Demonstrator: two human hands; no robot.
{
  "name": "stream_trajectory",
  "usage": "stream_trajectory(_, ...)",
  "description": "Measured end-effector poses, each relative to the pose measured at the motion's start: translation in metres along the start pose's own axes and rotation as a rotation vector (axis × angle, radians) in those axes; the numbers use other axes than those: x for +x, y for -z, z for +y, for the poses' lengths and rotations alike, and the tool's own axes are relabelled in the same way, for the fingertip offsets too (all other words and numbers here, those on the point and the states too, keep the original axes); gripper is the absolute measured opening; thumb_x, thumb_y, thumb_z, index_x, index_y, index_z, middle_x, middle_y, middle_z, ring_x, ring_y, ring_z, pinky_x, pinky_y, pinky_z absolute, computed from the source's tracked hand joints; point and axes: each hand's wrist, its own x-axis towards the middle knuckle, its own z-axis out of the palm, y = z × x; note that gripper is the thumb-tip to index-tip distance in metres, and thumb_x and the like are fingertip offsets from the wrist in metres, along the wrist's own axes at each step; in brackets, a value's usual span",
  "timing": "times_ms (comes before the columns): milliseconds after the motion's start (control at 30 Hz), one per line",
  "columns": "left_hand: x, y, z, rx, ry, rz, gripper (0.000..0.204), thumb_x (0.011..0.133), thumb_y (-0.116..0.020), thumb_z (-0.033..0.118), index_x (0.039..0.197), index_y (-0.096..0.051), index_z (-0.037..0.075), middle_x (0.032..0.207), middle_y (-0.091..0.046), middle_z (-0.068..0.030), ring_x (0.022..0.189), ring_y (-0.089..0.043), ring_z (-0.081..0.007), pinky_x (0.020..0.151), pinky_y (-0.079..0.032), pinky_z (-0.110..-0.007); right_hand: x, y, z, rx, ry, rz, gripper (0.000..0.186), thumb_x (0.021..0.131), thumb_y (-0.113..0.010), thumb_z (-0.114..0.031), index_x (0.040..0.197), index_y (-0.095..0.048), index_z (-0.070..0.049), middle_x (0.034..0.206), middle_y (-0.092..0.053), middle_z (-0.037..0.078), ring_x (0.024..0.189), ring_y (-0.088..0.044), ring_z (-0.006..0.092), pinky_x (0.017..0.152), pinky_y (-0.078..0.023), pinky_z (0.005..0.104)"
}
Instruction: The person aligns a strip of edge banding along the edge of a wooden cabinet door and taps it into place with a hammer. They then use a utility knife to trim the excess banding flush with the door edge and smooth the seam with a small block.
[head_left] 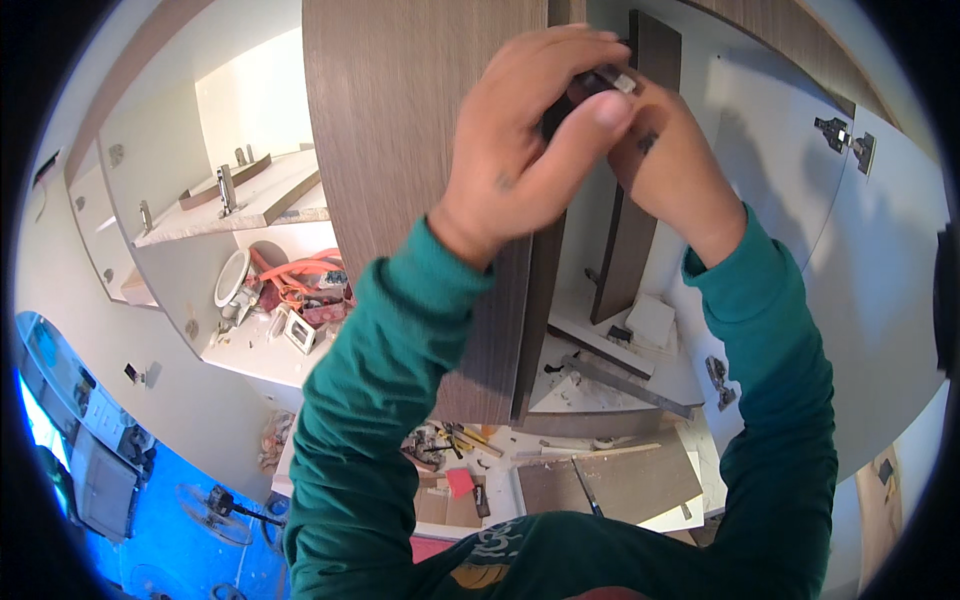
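Both of my hands are raised together at the top, in front of the brown wood-grain cabinet panel point(420, 170). My left hand point(530, 135) is curled round a small dark object point(603, 77) with a pale, metallic-looking tip. Its kind is hidden by the thumb and fingers. Right behind it is my right hand point(665, 140), overlapping at the fingers. The right fingers are hidden, so their grip does not show. A narrow dark board point(640, 200) stands upright inside the open cabinet beyond my right wrist.
At left, a shelf point(265, 355) bears orange tubing point(300, 270) and a white round fitting point(233, 278). The white door point(800, 250) with hinges stands open at right. Loose strips point(600, 350) lie in the cabinet. Below, a worktop holds tools point(460, 440) and a brown board point(640, 480).
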Motion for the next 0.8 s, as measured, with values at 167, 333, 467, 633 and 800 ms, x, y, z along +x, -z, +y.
stream_trajectory(167,0.025,-0.017,-0.008,-0.055,0.081,-0.035,0.017,0.092,-0.069,0.013,0.090,-0.060,0.000,0.084,-0.058,-0.0148,0.074,-0.056,-0.0259,0.067,-0.046,-0.036,0.005,-0.002,0.000,-0.163,-0.043,-0.018,0.026,0.092,-0.058,-0.004,0.117,-0.062,-0.001,0.108,-0.070,0.017,0.101,-0.067,0.0357,0.087,-0.053,0.0404)
stream_trajectory(333,0.021,-0.030,-0.037,0.071,-0.192,0.047,0.025,0.092,-0.070,0.015,0.080,-0.053,0.003,0.073,-0.046,-0.0106,0.063,-0.045,-0.0225,0.058,-0.039,-0.034,0.002,0.021,-0.023,0.131,-0.440,-0.176,0.028,0.100,-0.059,-0.028,0.101,-0.064,0.000,0.080,-0.069,0.012,0.068,-0.062,0.0269,0.066,-0.052,0.0376)
stream_trajectory(467,0.022,-0.028,-0.034,0.087,-0.140,0.033,0.032,0.094,-0.069,0.021,0.076,-0.050,0.003,0.071,-0.042,-0.0092,0.062,-0.041,-0.0208,0.057,-0.035,-0.034,-0.045,0.033,0.002,0.269,-0.610,-0.328,0.033,0.102,-0.059,-0.035,0.093,-0.063,-0.004,0.070,-0.063,0.007,0.062,-0.064,0.0170,0.057,-0.051,0.0305)
stream_trajectory(633,0.007,-0.029,-0.038,0.032,-0.158,-0.031,0.028,0.093,-0.067,0.015,0.075,-0.049,0.002,0.072,-0.044,-0.0082,0.064,-0.041,-0.0187,0.057,-0.034,-0.033,-0.107,0.011,-0.001,0.436,-0.685,-0.251,0.042,0.104,-0.056,-0.043,0.086,-0.057,-0.006,0.063,-0.050,-0.001,0.057,-0.053,0.0079,0.051,-0.043,0.0272)
stream_trajectory(800,-0.006,-0.016,-0.018,-0.032,-0.105,-0.125,0.025,0.092,-0.064,0.019,0.079,-0.054,0.000,0.079,-0.050,-0.0093,0.070,-0.047,-0.0188,0.063,-0.037,-0.033,-0.120,-0.016,0.000,0.407,-0.551,-0.169,0.043,0.105,-0.056,-0.041,0.086,-0.052,-0.003,0.063,-0.044,0.007,0.057,-0.043,0.0159,0.054,-0.037,0.0358)
